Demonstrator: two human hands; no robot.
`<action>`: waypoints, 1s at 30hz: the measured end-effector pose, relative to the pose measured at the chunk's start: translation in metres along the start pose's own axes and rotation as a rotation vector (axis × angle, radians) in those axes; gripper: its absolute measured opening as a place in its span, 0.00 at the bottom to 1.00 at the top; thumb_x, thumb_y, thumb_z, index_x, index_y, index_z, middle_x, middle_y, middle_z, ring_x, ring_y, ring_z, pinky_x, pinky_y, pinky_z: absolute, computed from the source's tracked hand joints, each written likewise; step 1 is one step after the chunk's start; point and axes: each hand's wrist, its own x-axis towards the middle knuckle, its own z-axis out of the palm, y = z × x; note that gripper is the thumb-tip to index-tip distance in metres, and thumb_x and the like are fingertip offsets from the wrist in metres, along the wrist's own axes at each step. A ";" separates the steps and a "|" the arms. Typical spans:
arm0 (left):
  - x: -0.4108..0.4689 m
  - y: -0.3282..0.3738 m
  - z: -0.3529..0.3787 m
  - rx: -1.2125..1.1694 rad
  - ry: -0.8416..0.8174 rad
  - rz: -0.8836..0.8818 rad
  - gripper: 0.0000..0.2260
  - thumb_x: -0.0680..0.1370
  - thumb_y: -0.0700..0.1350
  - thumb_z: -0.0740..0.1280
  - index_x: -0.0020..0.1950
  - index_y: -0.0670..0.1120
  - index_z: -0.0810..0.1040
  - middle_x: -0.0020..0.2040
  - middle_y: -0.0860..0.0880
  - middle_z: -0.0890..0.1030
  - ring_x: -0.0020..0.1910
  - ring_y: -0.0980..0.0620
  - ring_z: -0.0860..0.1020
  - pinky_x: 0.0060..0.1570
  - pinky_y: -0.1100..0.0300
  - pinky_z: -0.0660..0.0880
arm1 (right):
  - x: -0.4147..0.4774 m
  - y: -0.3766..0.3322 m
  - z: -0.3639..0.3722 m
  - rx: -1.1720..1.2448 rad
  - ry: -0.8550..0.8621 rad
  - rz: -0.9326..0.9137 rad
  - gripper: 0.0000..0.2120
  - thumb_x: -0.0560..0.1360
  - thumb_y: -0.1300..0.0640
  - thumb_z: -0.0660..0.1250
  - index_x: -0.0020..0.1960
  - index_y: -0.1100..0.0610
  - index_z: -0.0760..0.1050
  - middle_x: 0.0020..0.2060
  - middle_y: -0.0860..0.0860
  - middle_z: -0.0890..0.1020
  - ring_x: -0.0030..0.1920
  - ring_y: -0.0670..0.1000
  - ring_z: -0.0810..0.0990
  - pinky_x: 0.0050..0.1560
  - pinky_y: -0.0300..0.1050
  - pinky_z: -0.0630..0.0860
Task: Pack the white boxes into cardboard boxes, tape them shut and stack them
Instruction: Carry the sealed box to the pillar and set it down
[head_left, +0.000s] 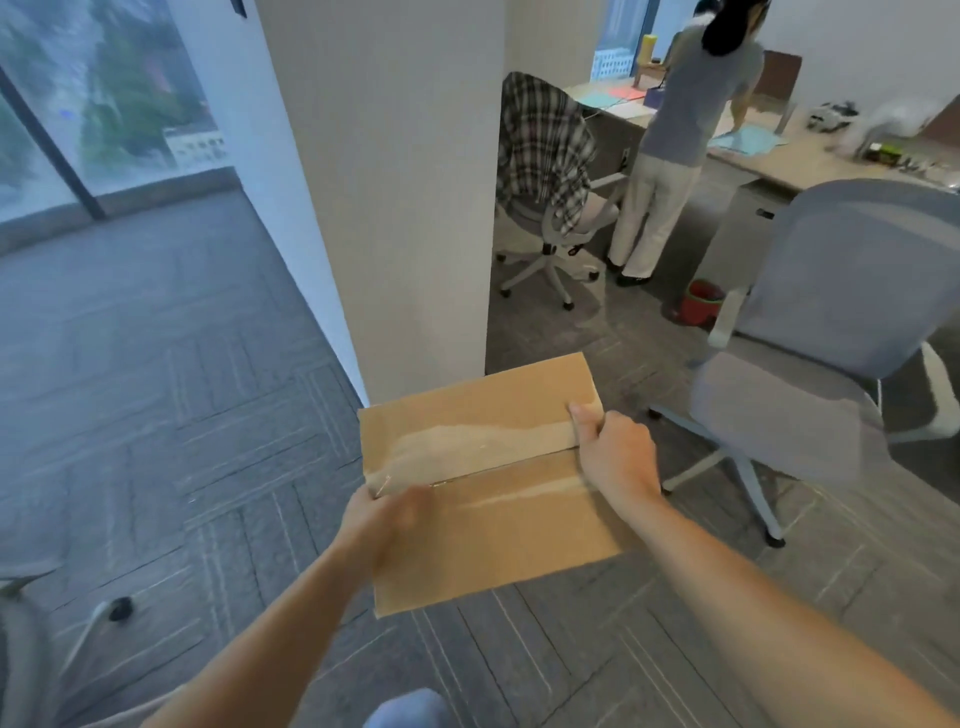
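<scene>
A brown cardboard box (498, 525) with its flaps closed is held in the air in front of me, above the carpet. A strip of clear tape (467, 449) runs along the centre seam. My left hand (387, 519) grips the box's left edge at the seam. My right hand (615, 452) grips the right edge, its thumb lying on the tape. No white boxes are in view.
A white pillar (395, 197) rises just beyond the box. A grey office chair (810, 364) stands at the right, and a chair with a plaid shirt (545, 171) further back. A person (675, 140) stands at a long desk (810, 156). Grey carpet (156, 389) spreads to the left.
</scene>
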 end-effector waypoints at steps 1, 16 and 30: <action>0.012 0.008 0.004 -0.006 0.015 0.012 0.23 0.67 0.51 0.78 0.59 0.49 0.79 0.52 0.46 0.84 0.49 0.45 0.83 0.42 0.53 0.79 | 0.021 -0.006 0.005 0.009 -0.016 -0.019 0.28 0.80 0.33 0.51 0.44 0.57 0.71 0.39 0.53 0.75 0.42 0.57 0.73 0.36 0.50 0.66; 0.263 0.129 0.065 -0.144 0.127 -0.007 0.34 0.60 0.56 0.80 0.62 0.49 0.74 0.55 0.47 0.81 0.53 0.45 0.80 0.53 0.47 0.78 | 0.318 -0.089 0.080 -0.050 -0.084 -0.121 0.26 0.80 0.35 0.54 0.42 0.58 0.72 0.33 0.49 0.73 0.38 0.55 0.73 0.33 0.49 0.67; 0.481 0.121 0.137 -0.167 0.377 -0.131 0.26 0.66 0.48 0.81 0.61 0.49 0.76 0.55 0.48 0.83 0.53 0.47 0.82 0.56 0.47 0.79 | 0.550 -0.049 0.259 -0.080 -0.281 -0.202 0.29 0.81 0.39 0.55 0.49 0.65 0.76 0.44 0.62 0.82 0.47 0.63 0.81 0.37 0.47 0.65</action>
